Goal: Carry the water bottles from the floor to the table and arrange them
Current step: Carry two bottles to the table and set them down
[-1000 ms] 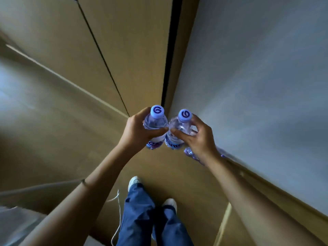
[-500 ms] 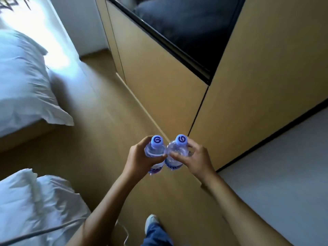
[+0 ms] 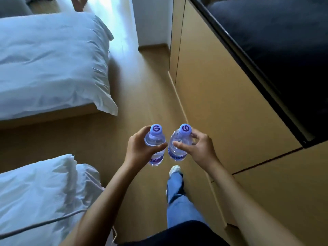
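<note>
Two clear water bottles with blue caps are held upright, side by side, above the wooden floor. My left hand [image 3: 140,148] grips the left bottle [image 3: 154,141] around its shoulder. My right hand [image 3: 198,148] grips the right bottle [image 3: 179,139] the same way. The bottles' lower labels show purple below my fingers. No table is in view.
A bed with white bedding [image 3: 49,64] stands at the left, and another white duvet [image 3: 35,196] lies at the lower left with a grey cable across it. A wooden cabinet wall [image 3: 221,107] with a dark panel [image 3: 275,50] runs along the right. A floor aisle [image 3: 142,96] lies between them.
The view has swung from the wall corner toward the room, bringing the beds and the aisle into sight. The two bottles have drawn slightly apart while still held, and my leg steps forward.
</note>
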A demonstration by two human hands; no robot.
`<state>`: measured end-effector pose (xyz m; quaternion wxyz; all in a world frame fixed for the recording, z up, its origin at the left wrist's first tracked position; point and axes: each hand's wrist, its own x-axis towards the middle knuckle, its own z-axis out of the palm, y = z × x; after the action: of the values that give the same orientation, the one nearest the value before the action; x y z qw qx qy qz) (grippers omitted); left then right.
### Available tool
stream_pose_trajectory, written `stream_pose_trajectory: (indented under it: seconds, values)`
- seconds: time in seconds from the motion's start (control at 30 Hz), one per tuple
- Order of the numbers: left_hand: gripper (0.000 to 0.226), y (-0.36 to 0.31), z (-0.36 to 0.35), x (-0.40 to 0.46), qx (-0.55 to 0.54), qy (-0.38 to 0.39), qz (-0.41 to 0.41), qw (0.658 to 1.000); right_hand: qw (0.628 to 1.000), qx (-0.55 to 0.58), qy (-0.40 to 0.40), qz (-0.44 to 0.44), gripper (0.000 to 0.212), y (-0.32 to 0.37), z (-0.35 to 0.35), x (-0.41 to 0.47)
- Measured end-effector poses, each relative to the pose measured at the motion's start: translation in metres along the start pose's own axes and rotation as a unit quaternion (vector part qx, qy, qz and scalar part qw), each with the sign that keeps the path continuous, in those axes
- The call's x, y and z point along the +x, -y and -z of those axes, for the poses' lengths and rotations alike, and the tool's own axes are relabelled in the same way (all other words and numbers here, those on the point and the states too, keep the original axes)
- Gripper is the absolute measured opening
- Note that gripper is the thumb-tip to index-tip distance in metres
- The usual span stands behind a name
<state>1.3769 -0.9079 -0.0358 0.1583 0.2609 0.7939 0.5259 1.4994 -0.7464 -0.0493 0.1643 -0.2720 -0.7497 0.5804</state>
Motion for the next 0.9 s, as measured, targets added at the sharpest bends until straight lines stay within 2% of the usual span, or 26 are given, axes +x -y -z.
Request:
stream_pose_trajectory:
  seconds: [0.2, 0.43, 0.9]
  values:
    - [0.043, 0.004, -0.005, 0.13, 0.001, -0.041, 0.024, 0.999, 0.999, 0.01, 0.041, 0.015, 0.038, 0.012, -0.007, 0.141]
    - [0.046, -0.009, -0.003, 0.278, -0.023, -0.078, 0.017, 0.997, 0.997, -0.009, 0.072, 0.029, 0.042, 0.039, -0.001, 0.303]
    - [0.048, 0.034, 0.029, 0.604, -0.034, -0.08, -0.021, 0.996, 0.997, -0.04, 0.061, 0.017, 0.047, 0.071, -0.048, 0.622]
